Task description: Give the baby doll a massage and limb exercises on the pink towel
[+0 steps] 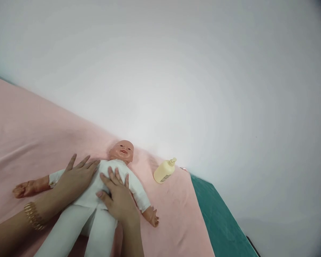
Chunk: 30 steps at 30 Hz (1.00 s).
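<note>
A baby doll (91, 191) with a white cloth body lies on its back, its arms spread to both sides and its head toward the wall. My left hand (76, 178) rests on the doll's chest and shoulder at the left, fingers stretched out; a gold bracelet (33, 216) circles that wrist. On the right side of the doll's torso lies my right hand (117, 196), palm down with the fingers spread. Neither hand grasps anything. The doll's legs run out of view at the bottom, partly between my forearms.
A pale yellow pump bottle (164, 171) stands right of the doll, close to the wall (176, 78). Under them is a pink cloth (182, 210), with a green surface (219, 214) showing beyond its right edge.
</note>
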Each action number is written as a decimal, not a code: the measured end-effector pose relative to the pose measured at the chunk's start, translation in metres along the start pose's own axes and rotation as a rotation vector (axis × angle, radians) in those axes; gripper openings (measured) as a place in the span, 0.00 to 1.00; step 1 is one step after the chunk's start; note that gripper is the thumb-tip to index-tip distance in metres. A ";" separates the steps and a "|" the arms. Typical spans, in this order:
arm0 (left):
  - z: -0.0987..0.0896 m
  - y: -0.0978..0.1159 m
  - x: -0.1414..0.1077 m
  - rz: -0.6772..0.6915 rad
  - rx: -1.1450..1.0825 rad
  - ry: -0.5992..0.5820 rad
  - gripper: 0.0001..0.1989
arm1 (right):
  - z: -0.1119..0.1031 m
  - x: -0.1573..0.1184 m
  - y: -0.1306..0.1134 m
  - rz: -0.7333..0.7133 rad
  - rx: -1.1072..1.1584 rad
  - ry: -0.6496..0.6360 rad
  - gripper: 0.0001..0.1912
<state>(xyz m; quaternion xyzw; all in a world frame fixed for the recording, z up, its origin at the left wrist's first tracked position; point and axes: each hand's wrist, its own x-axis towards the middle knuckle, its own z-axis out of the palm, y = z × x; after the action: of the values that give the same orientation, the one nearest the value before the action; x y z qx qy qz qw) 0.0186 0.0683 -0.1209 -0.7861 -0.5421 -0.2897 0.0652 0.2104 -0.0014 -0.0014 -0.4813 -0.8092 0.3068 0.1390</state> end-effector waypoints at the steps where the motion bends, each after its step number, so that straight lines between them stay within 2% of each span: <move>1: 0.000 0.000 0.000 -0.001 -0.010 0.004 0.26 | 0.000 0.002 0.004 0.023 -0.009 0.028 0.33; 6: 0.000 0.001 0.002 -0.022 -0.046 0.044 0.24 | -0.001 0.003 0.019 0.196 -0.039 0.080 0.40; 13: -0.008 0.003 0.006 -0.013 -0.058 0.041 0.26 | -0.017 -0.011 0.028 0.333 -0.027 0.019 0.43; 17: -0.012 0.007 0.011 0.073 -0.215 0.044 0.27 | -0.027 -0.018 0.030 0.359 -0.012 -0.047 0.45; 19: -0.014 0.012 0.012 0.188 -0.364 -0.008 0.26 | -0.031 -0.022 0.032 0.355 0.008 -0.057 0.46; 24: -0.020 0.027 0.008 0.543 -0.621 -0.271 0.20 | -0.037 -0.026 0.039 0.346 0.016 -0.075 0.52; 26: -0.023 0.029 0.007 0.573 -0.632 -0.332 0.21 | -0.037 -0.026 0.041 0.345 0.010 -0.091 0.55; 30: -0.027 0.024 0.006 0.492 -0.553 -0.412 0.29 | -0.036 -0.025 0.042 0.341 0.000 -0.103 0.55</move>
<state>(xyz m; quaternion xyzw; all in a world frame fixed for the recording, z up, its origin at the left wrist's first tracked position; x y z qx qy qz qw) 0.0316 0.0522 -0.0907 -0.9215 -0.2416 -0.2370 -0.1908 0.2708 0.0046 0.0019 -0.5954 -0.7217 0.3503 0.0434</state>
